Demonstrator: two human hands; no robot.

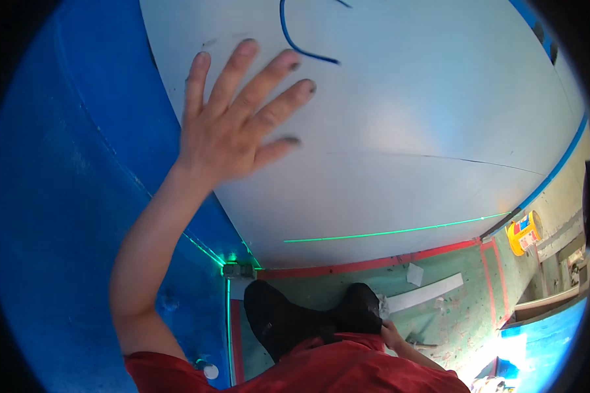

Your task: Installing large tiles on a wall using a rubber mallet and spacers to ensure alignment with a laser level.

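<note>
My left hand (pixel 233 121) is raised before a large white panel (pixel 406 118) with fingers spread and nothing held; several fingertips are dark-smudged. Whether it touches the panel I cannot tell. Beyond it, blue cable (pixel 288 36) curves across the panel's upper part. Low at my right thigh, my right hand (pixel 389 334) is closed against my dark trousers (pixel 354 304), what it holds hidden. A green laser line (pixel 373 232) crosses the panel's lower part, and a small grey block-like device (pixel 238 270) sits at its lower left corner, lit green.
A blue wall (pixel 52 216) fills the left. On the green floor (pixel 459 308) with red taped lines lie white offcuts (pixel 426 295). A yellow bucket (pixel 523 232) stands at the right beside planks (pixel 547 295), above a bright blue surface (pixel 537 347).
</note>
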